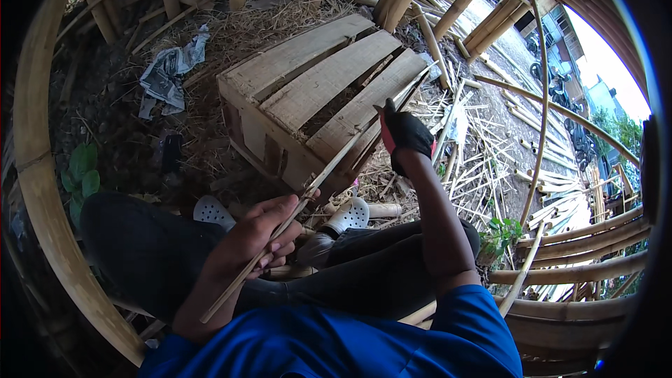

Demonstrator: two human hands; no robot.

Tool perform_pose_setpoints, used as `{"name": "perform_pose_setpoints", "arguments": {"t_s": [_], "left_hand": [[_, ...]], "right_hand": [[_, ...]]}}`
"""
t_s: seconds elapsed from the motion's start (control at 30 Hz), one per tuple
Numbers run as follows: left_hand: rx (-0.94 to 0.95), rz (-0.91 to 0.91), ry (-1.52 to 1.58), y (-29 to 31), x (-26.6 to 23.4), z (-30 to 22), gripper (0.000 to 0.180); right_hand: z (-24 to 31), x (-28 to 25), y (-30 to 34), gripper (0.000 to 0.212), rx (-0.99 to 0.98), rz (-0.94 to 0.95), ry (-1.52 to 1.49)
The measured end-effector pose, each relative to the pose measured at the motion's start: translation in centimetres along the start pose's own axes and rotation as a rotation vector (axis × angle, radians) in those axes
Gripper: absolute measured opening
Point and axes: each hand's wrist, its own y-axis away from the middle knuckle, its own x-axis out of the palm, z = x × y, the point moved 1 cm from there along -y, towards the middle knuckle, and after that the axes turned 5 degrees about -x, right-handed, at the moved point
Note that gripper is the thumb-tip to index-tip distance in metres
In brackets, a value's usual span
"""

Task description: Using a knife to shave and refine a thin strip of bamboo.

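My left hand [262,234], bare, grips a long thin bamboo strip [336,161] that runs from my lap up and to the right across a wooden crate [308,91]. My right hand [406,133] wears a black glove and is closed around the strip's upper part, with something red showing at the glove's edge; what the red thing is I cannot tell. I sit with dark-trousered legs folded, white perforated clogs [350,215] on my feet just below the crate.
Curved bamboo poles [35,168] frame the left and right sides. Cut bamboo slivers [483,161] litter the ground to the right. Crumpled newspaper [168,73] lies on straw at the back left. A small green plant [80,171] grows at left.
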Motion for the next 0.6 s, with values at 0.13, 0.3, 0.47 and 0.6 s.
{"name": "perform_pose_setpoints", "arguments": {"t_s": [0.13,0.3,0.47,0.6], "left_hand": [[0.006,0.011,0.054,0.6,-1.2,0.1,0.046],[-0.005,0.011,0.052,-0.2,-0.4,-0.1,0.041],[-0.032,-0.093,0.104,0.0,-1.2,0.3,0.048],[-0.003,-0.022,0.059,-0.3,0.6,0.3,0.047]], "right_hand": [[5.0,-0.5,5.4,0.078,-0.130,0.068,0.024],[-0.3,1.2,0.4,0.077,-0.092,0.012,0.039],[5.0,0.1,5.9,0.078,-0.214,0.132,0.018],[0.8,0.6,1.7,0.068,-0.142,-0.065,0.125]]}}
